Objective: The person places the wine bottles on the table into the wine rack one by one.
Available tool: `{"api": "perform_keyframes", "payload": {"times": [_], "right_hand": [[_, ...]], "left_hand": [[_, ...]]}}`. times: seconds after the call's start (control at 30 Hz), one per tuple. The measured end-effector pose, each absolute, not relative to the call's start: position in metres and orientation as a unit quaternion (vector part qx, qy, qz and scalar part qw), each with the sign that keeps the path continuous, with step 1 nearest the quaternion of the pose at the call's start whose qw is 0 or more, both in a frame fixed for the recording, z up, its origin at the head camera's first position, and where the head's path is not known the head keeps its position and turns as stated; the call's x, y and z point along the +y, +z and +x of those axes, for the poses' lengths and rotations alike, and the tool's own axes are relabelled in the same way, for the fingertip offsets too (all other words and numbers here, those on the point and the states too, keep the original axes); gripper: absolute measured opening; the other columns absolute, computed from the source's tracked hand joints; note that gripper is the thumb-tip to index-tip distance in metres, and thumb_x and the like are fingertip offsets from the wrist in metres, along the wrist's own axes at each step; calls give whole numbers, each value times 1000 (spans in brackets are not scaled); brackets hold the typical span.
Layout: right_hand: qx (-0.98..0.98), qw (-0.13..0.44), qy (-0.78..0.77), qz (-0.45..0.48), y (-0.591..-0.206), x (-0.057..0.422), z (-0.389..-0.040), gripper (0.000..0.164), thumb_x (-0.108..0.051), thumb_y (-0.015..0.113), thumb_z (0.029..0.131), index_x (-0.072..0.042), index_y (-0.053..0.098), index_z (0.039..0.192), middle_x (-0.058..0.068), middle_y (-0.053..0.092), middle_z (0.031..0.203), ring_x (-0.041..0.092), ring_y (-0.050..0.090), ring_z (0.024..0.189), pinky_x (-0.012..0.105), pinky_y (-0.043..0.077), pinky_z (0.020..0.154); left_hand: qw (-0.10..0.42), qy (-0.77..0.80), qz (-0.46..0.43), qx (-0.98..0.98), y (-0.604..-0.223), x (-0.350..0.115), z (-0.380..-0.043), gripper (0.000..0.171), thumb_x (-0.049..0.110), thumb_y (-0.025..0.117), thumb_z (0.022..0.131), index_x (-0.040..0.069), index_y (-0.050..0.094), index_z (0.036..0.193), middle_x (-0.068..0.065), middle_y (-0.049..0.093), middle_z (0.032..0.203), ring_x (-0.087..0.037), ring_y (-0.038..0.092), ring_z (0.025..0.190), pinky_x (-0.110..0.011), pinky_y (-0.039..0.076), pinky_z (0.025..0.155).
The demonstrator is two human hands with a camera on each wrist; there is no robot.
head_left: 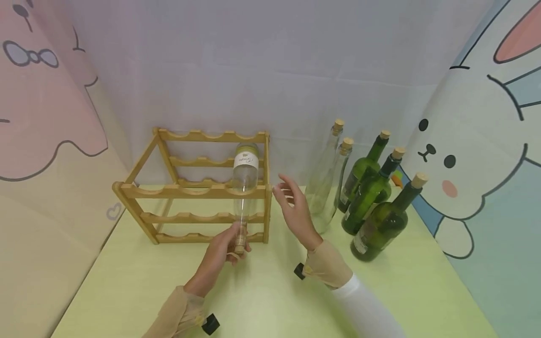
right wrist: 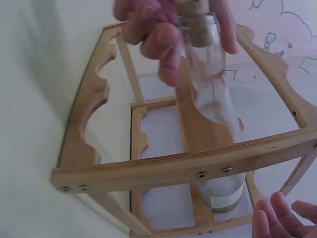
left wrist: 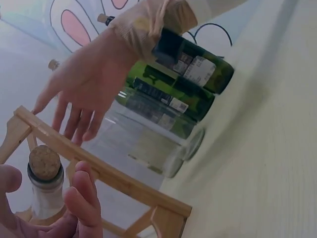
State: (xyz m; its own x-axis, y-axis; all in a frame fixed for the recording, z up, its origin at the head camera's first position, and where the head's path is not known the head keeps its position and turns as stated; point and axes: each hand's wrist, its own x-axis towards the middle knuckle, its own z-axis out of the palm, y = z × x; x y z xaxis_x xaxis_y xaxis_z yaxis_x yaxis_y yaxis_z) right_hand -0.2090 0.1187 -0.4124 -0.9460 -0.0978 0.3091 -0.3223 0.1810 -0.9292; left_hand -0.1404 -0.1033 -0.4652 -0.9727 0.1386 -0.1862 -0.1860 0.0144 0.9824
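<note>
A clear glass bottle [head_left: 245,178] with a cork and a white label lies in the wooden wine rack [head_left: 190,191], at its right end. Its base points to the back wall and its corked neck juts out of the front. My left hand [head_left: 220,245] holds that neck; in the left wrist view the cork [left wrist: 44,162] shows between thumb and fingers. Just right of the rack's upper front corner is my right hand [head_left: 297,213], fingers loosely bent and holding nothing. The right wrist view shows the bottle's neck [right wrist: 205,59] in the left hand's fingers.
Right of the rack stand two corked clear bottles [head_left: 323,188] and several corked green bottles [head_left: 380,225]. Everything rests on a pale yellow-green table [head_left: 270,305]. A white curtain [head_left: 274,84] hangs behind, with cartoon rabbit prints at the sides.
</note>
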Motion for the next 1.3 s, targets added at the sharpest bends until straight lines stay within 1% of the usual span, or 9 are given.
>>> {"api": "perform_keyframes", "payload": {"times": [0.13,0.37,0.53,0.67,0.77,0.87,1.0,1.13,1.3], "right_hand": [[-787,81,592,155,-430,145,-176,45,-20,66,109,-11,56,152,12,67,126,27,64,113,41,52,97],[-822,81,531,189,-465,210,-129,24,-8,71,104,-11,74,128,6,76,109,11,70,98,27,57,87],[-841,119,513,123,-475,254,-107,20,-3,74,101,-9,78,119,-1,78,107,3,70,96,19,56,85],[-844,179,506,15,-479,284,-96,4,-1,78,98,-4,76,100,-8,75,92,1,69,85,14,54,80],[-821,248,508,-72,-484,300,-95,18,-3,82,94,0,66,87,-8,65,77,3,63,73,12,49,75],[-806,319,483,-122,-494,309,-97,35,-5,88,89,5,55,94,-3,56,80,6,55,73,13,44,74],[-808,342,457,-148,-505,316,-107,63,-9,94,83,5,48,124,-4,50,107,8,47,92,19,38,81],[-818,289,473,-157,-507,320,-120,85,-15,94,84,0,39,148,-8,42,128,8,41,107,25,35,87],[-833,200,488,-165,-506,320,-131,95,-22,91,87,-4,32,159,6,43,145,15,44,121,33,38,99]], "left_hand": [[87,671,-12,736,-467,-118,-132,53,50,49,114,4,69,128,-10,70,102,-24,67,81,-29,53,64],[32,589,9,808,-461,-170,-124,38,36,59,113,3,70,126,-9,74,92,-22,68,76,-29,54,62],[-53,567,-10,822,-453,-191,-118,35,33,59,113,1,71,118,-12,74,89,-25,68,73,-29,55,61],[-145,584,7,799,-444,-181,-111,23,20,61,112,2,73,107,-7,70,79,-21,65,64,-25,53,56],[-228,603,80,761,-435,-162,-105,13,3,60,109,0,71,103,-5,66,74,-14,60,62,-24,49,55],[-281,615,195,710,-427,-141,-101,16,-15,55,101,-6,67,106,-5,64,78,-12,58,67,-23,49,59],[-253,621,302,678,-419,-110,-95,28,-21,55,93,-6,65,114,-8,68,94,-13,66,83,-24,58,74],[-149,613,337,699,-418,-83,-89,30,-10,63,99,8,65,124,-3,70,109,-18,71,98,-31,61,88],[-10,606,339,720,-426,-56,-88,23,14,64,109,21,60,130,4,67,118,-15,69,106,-33,59,92]]}}
